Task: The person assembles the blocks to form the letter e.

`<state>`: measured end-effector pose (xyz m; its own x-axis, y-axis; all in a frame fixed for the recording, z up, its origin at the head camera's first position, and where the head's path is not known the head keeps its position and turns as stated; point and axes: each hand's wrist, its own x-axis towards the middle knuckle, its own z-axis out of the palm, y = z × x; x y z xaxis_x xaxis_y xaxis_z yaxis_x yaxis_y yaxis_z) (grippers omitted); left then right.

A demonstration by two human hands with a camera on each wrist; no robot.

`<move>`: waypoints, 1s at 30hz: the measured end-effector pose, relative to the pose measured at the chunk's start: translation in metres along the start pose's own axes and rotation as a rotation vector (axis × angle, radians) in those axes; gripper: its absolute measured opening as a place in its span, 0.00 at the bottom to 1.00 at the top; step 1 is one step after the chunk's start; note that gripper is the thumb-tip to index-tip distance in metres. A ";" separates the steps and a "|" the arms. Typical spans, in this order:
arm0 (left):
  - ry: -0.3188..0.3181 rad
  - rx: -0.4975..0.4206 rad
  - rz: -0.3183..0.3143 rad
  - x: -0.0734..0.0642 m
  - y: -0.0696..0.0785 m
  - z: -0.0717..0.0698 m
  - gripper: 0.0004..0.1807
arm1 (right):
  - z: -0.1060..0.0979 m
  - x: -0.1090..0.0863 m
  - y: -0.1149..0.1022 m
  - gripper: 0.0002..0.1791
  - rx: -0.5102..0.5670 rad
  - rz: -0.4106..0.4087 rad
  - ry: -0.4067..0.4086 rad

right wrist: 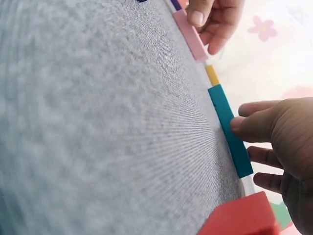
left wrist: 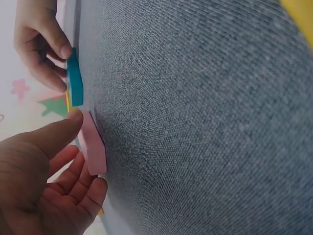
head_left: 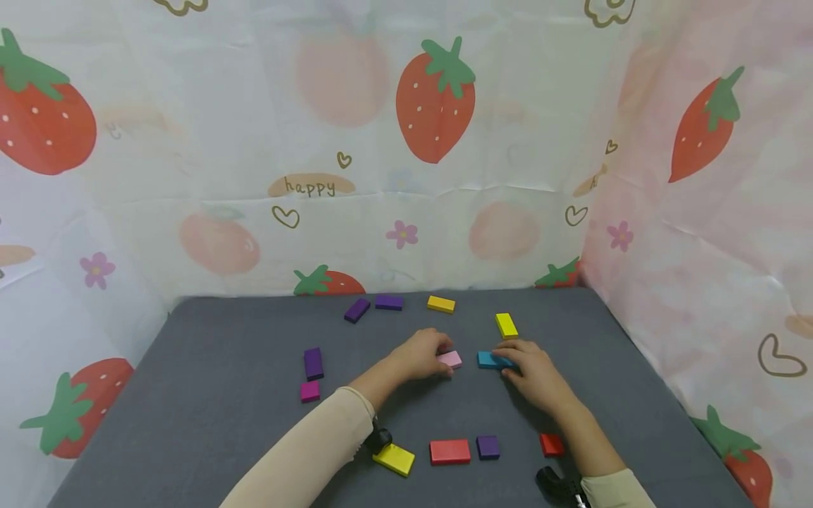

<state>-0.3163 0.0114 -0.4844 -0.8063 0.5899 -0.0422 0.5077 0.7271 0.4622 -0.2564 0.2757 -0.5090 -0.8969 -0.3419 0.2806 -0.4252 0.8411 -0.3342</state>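
Observation:
A small flat pink block [head_left: 452, 360] lies on the grey cloth near the middle. My left hand [head_left: 420, 354] holds it between thumb and fingers; in the left wrist view the thumb is at one end of the pink block [left wrist: 93, 144] and the fingertips near the other. To its right, a longer blue block [head_left: 490, 360] lies on the cloth, a short gap apart from the pink one. My right hand [head_left: 532, 372] pinches it, thumb on the near side of the blue block [right wrist: 227, 125] and fingers on the far side. Parts of both blocks are hidden from above by the hands.
Behind the hands lie two purple blocks [head_left: 389, 303], an orange block [head_left: 441, 304] and a yellow block [head_left: 506, 325]. At left are a purple [head_left: 313, 363] and a magenta block [head_left: 310, 391]. In front lie yellow [head_left: 395, 460], red [head_left: 449, 451], purple [head_left: 488, 447] and another red block [head_left: 551, 444].

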 end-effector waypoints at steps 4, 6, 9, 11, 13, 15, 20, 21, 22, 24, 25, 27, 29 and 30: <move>-0.001 -0.013 -0.018 0.001 0.000 0.002 0.24 | 0.002 0.000 -0.001 0.19 -0.009 0.002 0.005; -0.004 -0.018 -0.031 0.002 0.000 0.003 0.22 | 0.003 0.000 -0.002 0.19 -0.012 0.002 0.009; -0.008 -0.023 -0.047 0.003 0.000 0.005 0.21 | 0.004 0.001 -0.002 0.19 -0.011 0.006 0.016; -0.011 -0.022 -0.051 0.004 0.000 0.006 0.20 | 0.004 0.001 -0.003 0.19 -0.011 0.007 0.023; -0.014 -0.023 -0.052 0.004 0.001 0.005 0.20 | 0.004 0.001 -0.003 0.19 -0.008 0.010 0.027; -0.016 -0.026 -0.050 0.003 0.001 0.003 0.20 | 0.004 0.002 -0.004 0.19 -0.008 0.012 0.028; -0.016 -0.026 -0.039 -0.002 0.000 -0.005 0.19 | 0.004 0.002 -0.003 0.19 -0.006 0.011 0.033; -0.016 -0.027 -0.037 -0.003 -0.002 -0.006 0.19 | 0.004 0.001 -0.003 0.19 -0.006 0.009 0.035; -0.017 -0.027 -0.037 -0.004 -0.003 -0.008 0.19 | 0.004 0.001 -0.003 0.19 -0.005 0.008 0.036; -0.015 -0.030 -0.034 -0.007 -0.008 -0.010 0.19 | 0.005 0.001 -0.002 0.19 -0.003 0.009 0.037; -0.015 -0.036 -0.035 -0.009 -0.010 -0.011 0.18 | 0.005 0.001 -0.002 0.19 -0.003 0.009 0.037; -0.011 -0.045 -0.032 -0.011 -0.015 -0.013 0.18 | 0.006 0.001 -0.001 0.19 -0.003 0.010 0.039; -0.010 -0.057 -0.035 -0.014 -0.019 -0.015 0.18 | 0.006 0.001 0.000 0.19 -0.002 0.012 0.041; -0.010 -0.063 -0.041 -0.015 -0.021 -0.016 0.18 | 0.006 0.001 0.000 0.19 -0.002 0.010 0.043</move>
<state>-0.3193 -0.0180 -0.4794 -0.8227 0.5640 -0.0710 0.4542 0.7274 0.5144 -0.2578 0.2727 -0.5144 -0.8948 -0.3155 0.3159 -0.4163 0.8453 -0.3349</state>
